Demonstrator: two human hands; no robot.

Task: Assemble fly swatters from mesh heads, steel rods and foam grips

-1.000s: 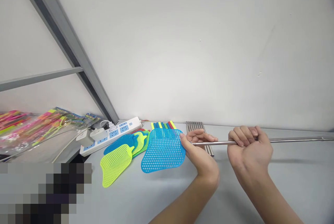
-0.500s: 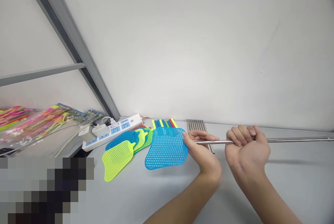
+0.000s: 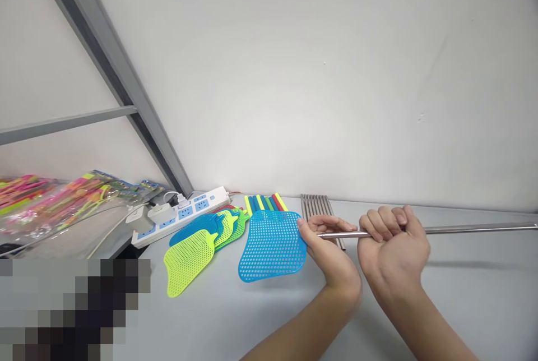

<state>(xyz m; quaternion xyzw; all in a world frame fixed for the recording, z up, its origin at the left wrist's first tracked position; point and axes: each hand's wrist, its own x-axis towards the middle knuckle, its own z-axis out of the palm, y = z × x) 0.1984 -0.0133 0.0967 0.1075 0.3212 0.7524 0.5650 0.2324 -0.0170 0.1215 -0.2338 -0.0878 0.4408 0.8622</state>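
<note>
A blue fly swatter head point(image 3: 273, 246) with a mesh of small holes is held above the table by my left hand point(image 3: 334, 254), thumb at its right edge where the neck is hidden. The left fingers are only loosely curled. From that hand a thin metal rod point(image 3: 474, 229) runs to the right, nearly level, out to the picture's edge. My right hand point(image 3: 395, 251) is wrapped around the rod, palm side toward me, close beside the left fingertips. Where rod and swatter head meet is covered by my left hand.
Left of the blue head lie several loose swatter heads point(image 3: 191, 263) in yellow, blue and green. Behind stand out coloured tubes point(image 3: 269, 203) and a row of metal rods point(image 3: 316, 207). A power strip point(image 3: 185, 215) and bagged items point(image 3: 63, 198) are farther left, before a wall point(image 3: 319, 97).
My hands have come slightly closer together, and less rod shows between them. The blue swatter head has shifted a little right and down in view.
</note>
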